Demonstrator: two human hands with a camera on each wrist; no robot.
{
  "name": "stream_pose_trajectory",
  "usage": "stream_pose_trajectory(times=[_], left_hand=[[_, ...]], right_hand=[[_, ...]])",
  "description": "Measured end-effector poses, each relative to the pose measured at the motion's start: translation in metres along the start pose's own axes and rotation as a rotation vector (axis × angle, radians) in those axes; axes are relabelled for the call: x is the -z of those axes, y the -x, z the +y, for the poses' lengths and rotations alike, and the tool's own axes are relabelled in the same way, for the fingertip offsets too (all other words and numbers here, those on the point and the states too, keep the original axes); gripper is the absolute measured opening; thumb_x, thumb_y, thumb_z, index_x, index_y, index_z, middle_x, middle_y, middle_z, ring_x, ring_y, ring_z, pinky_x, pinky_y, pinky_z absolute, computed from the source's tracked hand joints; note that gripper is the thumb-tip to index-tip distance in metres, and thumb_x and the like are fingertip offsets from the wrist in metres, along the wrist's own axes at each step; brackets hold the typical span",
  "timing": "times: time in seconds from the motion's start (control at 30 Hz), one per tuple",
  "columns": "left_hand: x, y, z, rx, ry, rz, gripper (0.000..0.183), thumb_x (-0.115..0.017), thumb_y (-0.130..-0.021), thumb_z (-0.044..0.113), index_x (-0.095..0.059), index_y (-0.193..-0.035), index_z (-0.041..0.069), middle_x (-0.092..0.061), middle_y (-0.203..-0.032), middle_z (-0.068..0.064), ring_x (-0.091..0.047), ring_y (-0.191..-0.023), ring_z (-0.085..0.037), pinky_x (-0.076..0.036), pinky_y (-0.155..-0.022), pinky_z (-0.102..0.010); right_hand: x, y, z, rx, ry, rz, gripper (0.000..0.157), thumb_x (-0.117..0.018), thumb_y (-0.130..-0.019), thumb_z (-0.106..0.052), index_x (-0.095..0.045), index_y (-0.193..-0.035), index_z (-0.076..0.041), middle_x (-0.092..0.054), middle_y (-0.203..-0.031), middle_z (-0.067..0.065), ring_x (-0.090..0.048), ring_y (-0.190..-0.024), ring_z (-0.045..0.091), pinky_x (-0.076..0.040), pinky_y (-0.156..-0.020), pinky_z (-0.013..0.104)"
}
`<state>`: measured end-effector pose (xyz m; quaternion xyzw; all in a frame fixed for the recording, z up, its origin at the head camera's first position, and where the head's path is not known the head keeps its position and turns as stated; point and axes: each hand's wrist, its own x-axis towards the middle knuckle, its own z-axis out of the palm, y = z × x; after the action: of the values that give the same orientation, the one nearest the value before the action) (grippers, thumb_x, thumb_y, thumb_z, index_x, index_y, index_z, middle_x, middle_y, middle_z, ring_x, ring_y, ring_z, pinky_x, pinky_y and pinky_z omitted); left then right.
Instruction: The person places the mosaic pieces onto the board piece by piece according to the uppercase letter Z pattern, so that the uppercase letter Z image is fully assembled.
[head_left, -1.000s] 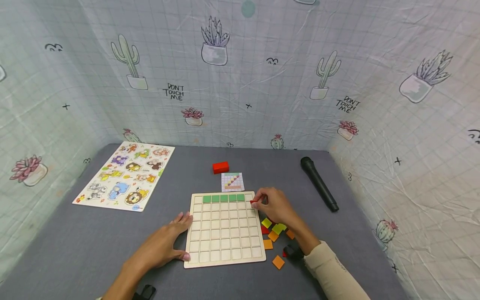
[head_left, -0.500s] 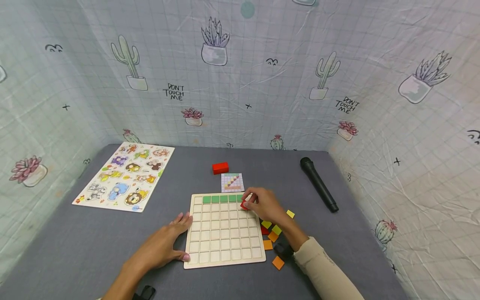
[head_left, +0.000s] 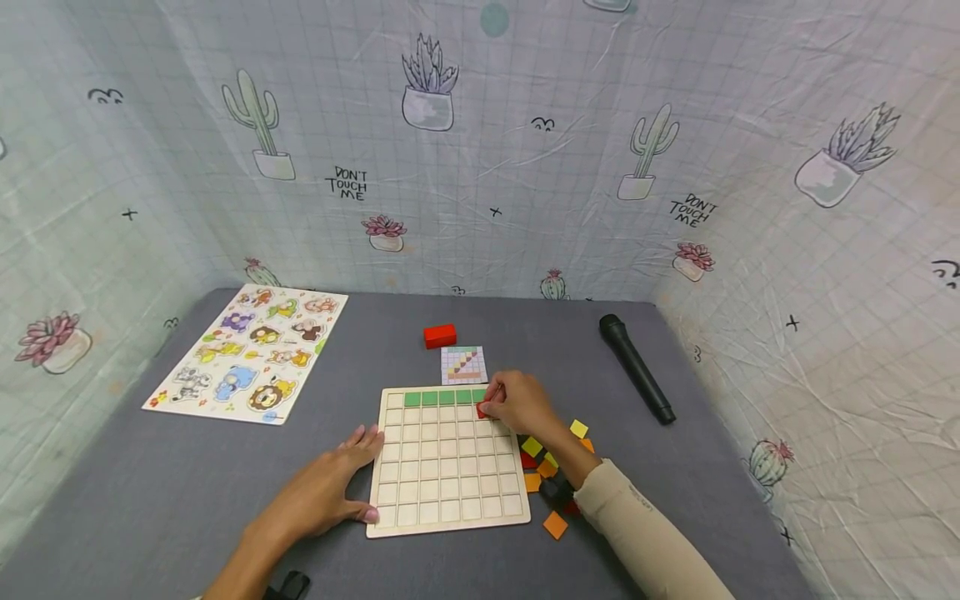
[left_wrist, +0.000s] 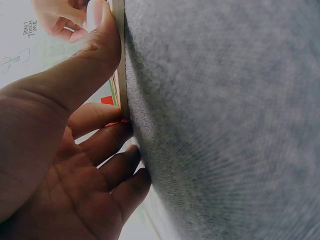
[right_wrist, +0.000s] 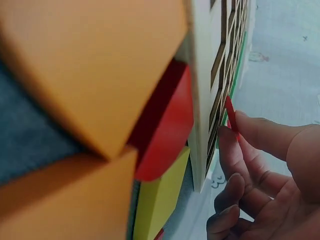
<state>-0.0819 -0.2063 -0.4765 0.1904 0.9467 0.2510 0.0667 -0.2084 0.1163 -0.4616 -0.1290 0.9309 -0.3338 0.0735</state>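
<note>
One thin, flat red tile is pinched in the right grip.

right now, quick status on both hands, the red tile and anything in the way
Left hand touching board at left edge. Right hand pinching red tile near green tiles. Loose tiles beside board's right edge, no obstruction seen.

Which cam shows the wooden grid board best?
Head: it shows most of the wooden grid board from above, with its cells and green tiles; the right hand covers the far right corner. Left wrist: only its thin edge against the left hand. Right wrist: an edge and steeply slanted cells.
</note>
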Motion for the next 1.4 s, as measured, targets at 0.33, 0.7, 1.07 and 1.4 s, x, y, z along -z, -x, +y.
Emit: stream_pose_trajectory(times=[0.33, 0.7, 1.07, 1.4], left_hand=[[0.0, 0.002, 0.001, -0.013, 0.002, 0.008, 0.107, -0.097, -0.07, 0.033, -0.048, -0.159, 0.0, -0.044, -0.166, -0.02, -0.038, -0.156, -0.046, -0.04, -0.119, -0.064], [0.001, 0.0, 0.002, -0.002, -0.007, -0.013, 0.108, -0.096, -0.071, 0.035, -0.046, -0.16, 0.001, -0.041, -0.168, -0.019, -0.035, -0.158, -0.045, -0.039, -0.12, -0.065], [0.001, 0.0, 0.001, -0.013, -0.005, -0.007, 0.107, -0.095, -0.071, 0.035, -0.046, -0.159, 0.0, -0.041, -0.168, -0.02, -0.035, -0.157, -0.046, -0.039, -0.119, -0.066], [0.001, 0.001, 0.003, -0.006, -0.003, -0.004, 0.108, -0.096, -0.07, 0.035, -0.047, -0.159, -0.001, -0.042, -0.167, -0.021, -0.037, -0.156, -0.047, -0.039, -0.119, -0.066]], right_hand=[[-0.002, -0.006, -0.003, 0.003, 0.044, -0.04, 0.016, -0.085, -0.091, -0.021, -0.073, -0.083, -0.016, -0.062, -0.072, 0.0, -0.057, -0.066, 0.018, -0.045, -0.056, 0.03], [0.018, 0.002, 0.012, 0.026, -0.078, -0.08, 0.008, -0.085, -0.091, -0.014, -0.079, -0.094, -0.015, -0.068, -0.082, 0.001, -0.061, -0.075, 0.017, -0.051, -0.064, 0.03], [0.043, 0.035, 0.04, 0.028, -0.059, -0.151, 0.019, -0.089, -0.085, -0.007, -0.078, -0.1, -0.009, -0.07, -0.088, 0.004, -0.062, -0.078, 0.018, -0.054, -0.066, 0.029], [0.046, 0.051, 0.051, 0.045, 0.053, -0.235, 0.023, -0.094, -0.08, -0.015, -0.076, -0.094, -0.018, -0.066, -0.085, 0.002, -0.056, -0.077, 0.015, -0.047, -0.069, 0.027]])
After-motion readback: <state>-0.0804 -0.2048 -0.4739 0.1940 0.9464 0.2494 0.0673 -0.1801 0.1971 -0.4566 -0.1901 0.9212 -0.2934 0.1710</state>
